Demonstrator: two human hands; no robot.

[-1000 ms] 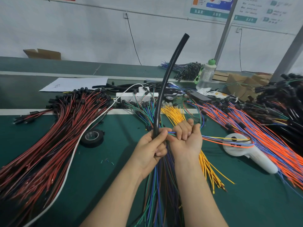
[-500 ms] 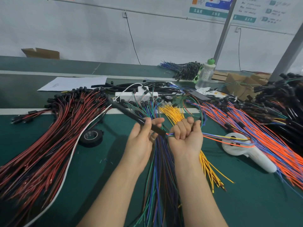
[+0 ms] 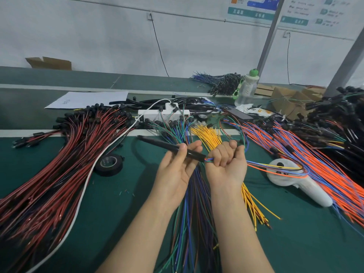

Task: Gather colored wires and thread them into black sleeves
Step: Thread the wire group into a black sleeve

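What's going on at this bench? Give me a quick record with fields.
Left hand: pinches sleeve, its far end pointing left
Right hand: fist round wire bundle
Join: bundle's tip at the sleeve's near mouth
Table: green; tape roll left of hands, white tool right
Piles: red wires left, yellow wires behind hands, orange wires right

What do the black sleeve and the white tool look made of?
The black sleeve is likely flexible plastic or rubber tubing: smooth, with a glossy highlight near its end. The white tool is probably hard moulded plastic: matte, rounded body.
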